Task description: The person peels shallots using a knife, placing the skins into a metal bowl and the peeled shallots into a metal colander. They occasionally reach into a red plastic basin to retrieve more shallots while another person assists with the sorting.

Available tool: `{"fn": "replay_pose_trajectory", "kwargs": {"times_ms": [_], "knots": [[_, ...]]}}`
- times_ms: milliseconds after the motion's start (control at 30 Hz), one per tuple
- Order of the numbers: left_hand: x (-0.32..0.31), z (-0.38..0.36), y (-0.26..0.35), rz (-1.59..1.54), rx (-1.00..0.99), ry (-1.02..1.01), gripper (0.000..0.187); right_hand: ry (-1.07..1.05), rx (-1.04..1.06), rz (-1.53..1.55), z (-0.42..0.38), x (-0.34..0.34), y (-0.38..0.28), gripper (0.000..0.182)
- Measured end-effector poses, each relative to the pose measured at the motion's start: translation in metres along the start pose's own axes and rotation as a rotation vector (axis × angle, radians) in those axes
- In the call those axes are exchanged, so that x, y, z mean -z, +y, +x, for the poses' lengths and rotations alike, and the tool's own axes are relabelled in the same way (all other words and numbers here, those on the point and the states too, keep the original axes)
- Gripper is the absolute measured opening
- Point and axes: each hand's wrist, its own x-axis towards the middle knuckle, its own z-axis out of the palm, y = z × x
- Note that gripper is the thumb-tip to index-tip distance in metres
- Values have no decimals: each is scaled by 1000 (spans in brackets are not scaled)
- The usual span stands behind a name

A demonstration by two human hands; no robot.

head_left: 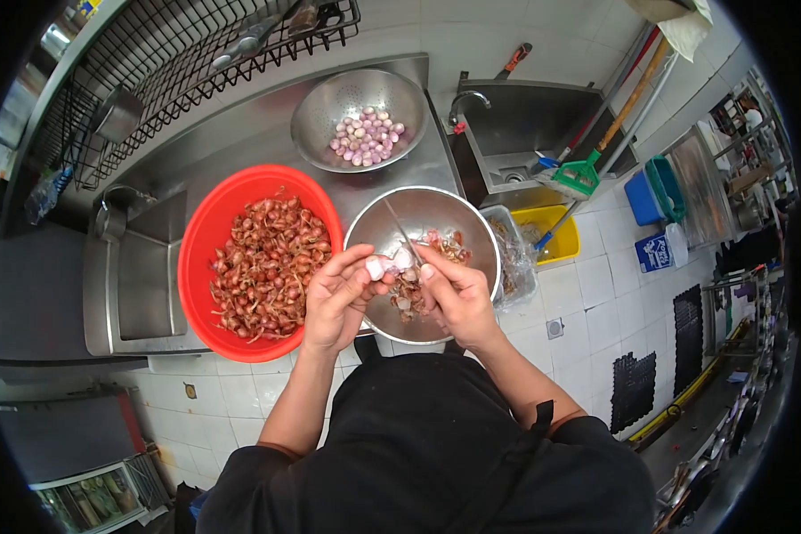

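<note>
Over the steel bowl, my left hand pinches a pale peeled shallot between thumb and fingers. My right hand grips a small knife, its blade pointing up and away from me. Another whitish piece shows between the hands, near the blade. Inside the bowl lie reddish-brown skins. Left of my hands, a red basin holds a heap of unpeeled shallots. Behind the bowl, peeled pinkish shallots rest in a steel colander.
A clear plastic container and a yellow bin are right of the bowl. Sinks stand at the left and back right. A wire rack hangs upper left. Broom and mop handles lean at the right.
</note>
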Motion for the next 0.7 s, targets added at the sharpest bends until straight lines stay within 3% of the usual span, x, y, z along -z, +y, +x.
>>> {"fn": "replay_pose_trajectory", "kwargs": {"times_ms": [267,433,500,567,633,700], "knots": [[6,10,4,-217,183,44,31,107,50,32,8,12,10,37],[36,29,-20,-20,201,225,26,226,226,-52,13,16,32,38],[60,51,-32,63,232,321,26,169,-19,-118,19,26,53,36],[45,88,-23,173,64,400,31,146,-127,-142,17,37,70,34],[40,134,-9,240,-148,342,43,125,-276,-160,12,39,70,29],[45,170,10,467,-66,482,44,110,-283,-175,10,43,69,29]]}}
